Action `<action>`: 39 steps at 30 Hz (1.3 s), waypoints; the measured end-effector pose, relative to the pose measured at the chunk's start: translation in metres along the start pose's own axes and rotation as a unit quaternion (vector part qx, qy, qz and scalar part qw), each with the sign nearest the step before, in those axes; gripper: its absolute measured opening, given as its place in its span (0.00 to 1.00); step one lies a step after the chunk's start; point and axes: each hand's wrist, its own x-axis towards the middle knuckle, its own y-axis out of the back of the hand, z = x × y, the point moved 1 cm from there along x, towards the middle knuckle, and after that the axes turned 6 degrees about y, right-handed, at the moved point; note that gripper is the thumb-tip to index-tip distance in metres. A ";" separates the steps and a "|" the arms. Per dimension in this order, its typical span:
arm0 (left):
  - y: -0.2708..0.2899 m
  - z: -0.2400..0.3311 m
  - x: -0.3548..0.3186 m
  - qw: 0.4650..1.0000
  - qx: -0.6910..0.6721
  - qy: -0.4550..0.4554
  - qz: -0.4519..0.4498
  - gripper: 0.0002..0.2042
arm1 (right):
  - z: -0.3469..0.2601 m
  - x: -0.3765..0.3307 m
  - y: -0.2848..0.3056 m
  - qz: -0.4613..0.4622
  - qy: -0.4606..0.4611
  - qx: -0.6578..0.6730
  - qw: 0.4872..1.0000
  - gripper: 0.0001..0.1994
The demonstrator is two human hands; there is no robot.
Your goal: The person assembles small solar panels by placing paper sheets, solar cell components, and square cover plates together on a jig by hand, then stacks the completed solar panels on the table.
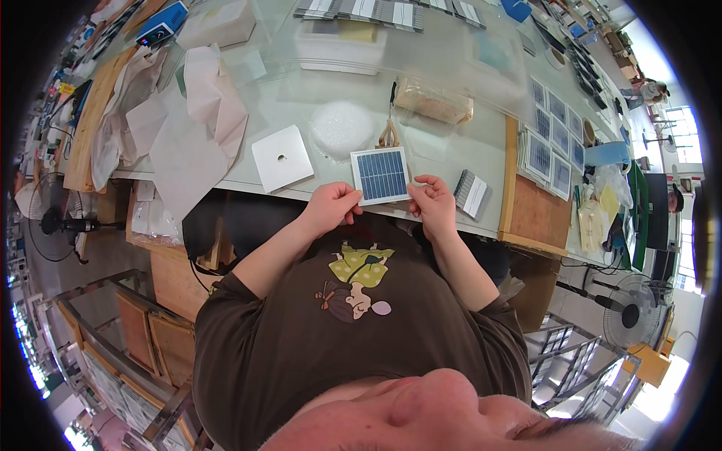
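Blue-celled square solar panel (381,175) pinched at its lower corners, left hand (331,208) and right hand (432,204) closed on the white frame, face up over the table edge (331,197). White holed plate (282,158) just left; small panel stack (472,193) just right.

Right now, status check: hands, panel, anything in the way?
Left hand and right hand both grip the small solar panel at its lower corners. Panel at table edge. Nothing blocking.

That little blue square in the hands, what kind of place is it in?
It looks like a workshop where small solar panels are put together. Both hands hold one small solar panel at a long workbench. More panels lie in rows to the right, and stacks wait nearby.
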 end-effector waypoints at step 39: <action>0.033 0.075 0.055 0.672 0.625 -0.265 0.297 0.03 | -0.123 0.085 0.284 0.372 0.268 -0.590 0.665 0.13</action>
